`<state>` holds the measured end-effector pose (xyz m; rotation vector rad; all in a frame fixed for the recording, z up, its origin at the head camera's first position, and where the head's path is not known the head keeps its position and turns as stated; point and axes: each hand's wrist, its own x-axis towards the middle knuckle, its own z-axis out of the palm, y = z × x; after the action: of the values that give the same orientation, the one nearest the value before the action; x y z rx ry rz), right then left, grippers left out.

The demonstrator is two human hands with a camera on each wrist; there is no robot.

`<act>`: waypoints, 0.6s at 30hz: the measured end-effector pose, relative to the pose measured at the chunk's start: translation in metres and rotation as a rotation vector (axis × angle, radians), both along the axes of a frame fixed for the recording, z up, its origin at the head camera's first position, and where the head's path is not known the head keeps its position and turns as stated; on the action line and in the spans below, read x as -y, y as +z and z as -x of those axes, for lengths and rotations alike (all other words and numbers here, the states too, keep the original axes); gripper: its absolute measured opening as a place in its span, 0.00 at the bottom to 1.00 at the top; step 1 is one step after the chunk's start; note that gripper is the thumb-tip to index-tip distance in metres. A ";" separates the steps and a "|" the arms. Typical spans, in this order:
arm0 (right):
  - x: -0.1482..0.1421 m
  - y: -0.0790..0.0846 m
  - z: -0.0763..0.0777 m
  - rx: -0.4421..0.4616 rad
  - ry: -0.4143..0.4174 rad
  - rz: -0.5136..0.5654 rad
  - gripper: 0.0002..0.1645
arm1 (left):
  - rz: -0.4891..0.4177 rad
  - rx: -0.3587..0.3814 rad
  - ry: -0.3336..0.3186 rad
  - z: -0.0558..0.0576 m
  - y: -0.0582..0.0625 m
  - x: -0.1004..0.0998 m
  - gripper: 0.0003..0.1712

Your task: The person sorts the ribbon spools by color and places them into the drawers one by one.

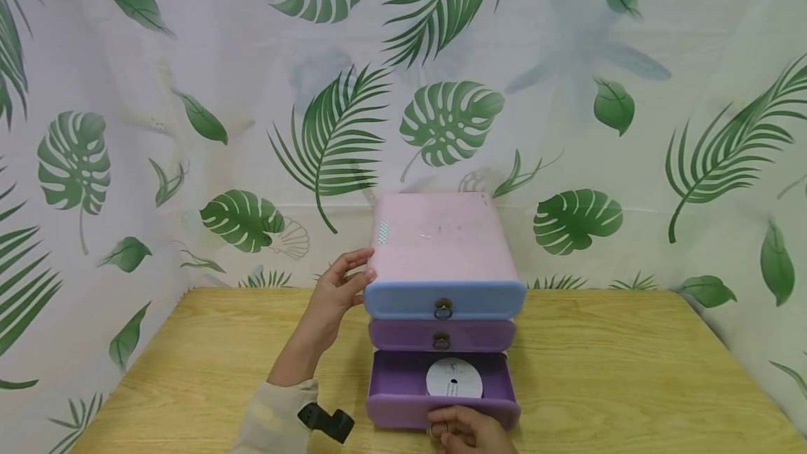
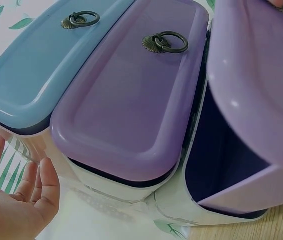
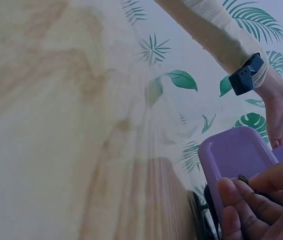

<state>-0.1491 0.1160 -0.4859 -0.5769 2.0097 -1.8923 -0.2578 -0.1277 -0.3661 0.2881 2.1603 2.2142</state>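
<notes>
A small drawer cabinet [image 1: 441, 237] with a pink top stands on the table. Its bottom purple drawer [image 1: 392, 412] is pulled out. A white round disc [image 1: 465, 374] with print and a small dark centre hole is inside. My right hand [image 1: 476, 431] pinches the ring pull [image 1: 437, 430] on that drawer's front. On the cabinet's left side, near the top, my left hand [image 1: 334, 300] rests its fingertips. The left wrist view shows the left fingers [image 2: 49, 182] loosely bent beside the cabinet wall. Above the pulled-out drawer, the blue drawer [image 1: 403, 300] and middle purple drawer [image 1: 403, 335] are pushed in.
The wooden table [image 1: 630, 370] extends to both sides of the cabinet. Behind it hangs a white cloth [image 1: 523, 40] printed with green leaves. A black wrist camera [image 1: 328, 422] is strapped over the left sleeve.
</notes>
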 end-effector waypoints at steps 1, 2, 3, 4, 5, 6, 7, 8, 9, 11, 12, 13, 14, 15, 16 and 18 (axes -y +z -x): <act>0.000 0.001 0.001 -0.003 -0.001 -0.004 0.26 | -0.001 0.001 -0.001 0.000 0.000 0.000 0.26; 0.000 0.002 0.001 0.006 -0.006 -0.007 0.25 | -0.001 0.002 -0.002 0.000 0.000 0.000 0.26; 0.000 0.004 0.002 0.024 -0.012 -0.010 0.25 | 0.000 0.002 -0.003 0.000 0.000 0.000 0.26; 0.000 0.005 0.002 0.035 -0.019 -0.014 0.25 | 0.000 0.003 -0.003 0.001 0.000 0.000 0.26; 0.000 0.005 0.002 0.045 -0.026 -0.020 0.25 | -0.002 0.007 -0.002 0.001 0.000 0.000 0.26; 0.001 0.006 0.002 0.055 -0.034 -0.028 0.24 | -0.001 0.007 -0.001 0.001 0.000 0.000 0.26; 0.001 0.007 0.003 0.062 -0.042 -0.037 0.24 | 0.001 0.007 0.001 0.001 -0.001 0.001 0.26; 0.002 0.007 0.003 0.068 -0.050 -0.045 0.24 | 0.004 0.006 0.002 0.001 -0.001 0.001 0.26; 0.002 0.008 0.003 0.077 -0.059 -0.053 0.23 | 0.004 0.005 0.003 0.001 -0.001 0.001 0.26; 0.003 0.008 0.004 0.093 -0.075 -0.063 0.22 | 0.006 0.003 0.004 0.000 -0.001 0.001 0.25; 0.003 0.008 0.005 0.097 -0.081 -0.066 0.22 | 0.006 0.002 0.004 0.000 -0.001 0.001 0.25; 0.003 0.007 0.006 0.105 -0.087 -0.064 0.22 | 0.006 0.001 0.003 0.000 0.000 0.000 0.25; 0.004 0.007 0.007 0.110 -0.095 -0.061 0.22 | 0.004 0.000 0.000 0.000 0.000 0.000 0.25; 0.004 0.007 0.008 0.100 -0.100 -0.061 0.22 | 0.004 -0.001 -0.001 0.000 0.000 0.000 0.25; 0.004 0.007 0.010 0.093 -0.105 -0.058 0.22 | 0.003 0.000 -0.002 0.001 0.000 0.000 0.25; 0.006 0.007 0.012 0.091 -0.121 -0.060 0.21 | 0.004 -0.003 -0.002 0.001 0.000 0.001 0.25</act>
<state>-0.1614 0.1102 -0.4793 -0.3541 2.0763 -1.8826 -0.2585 -0.1283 -0.3658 0.2935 2.1644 2.2091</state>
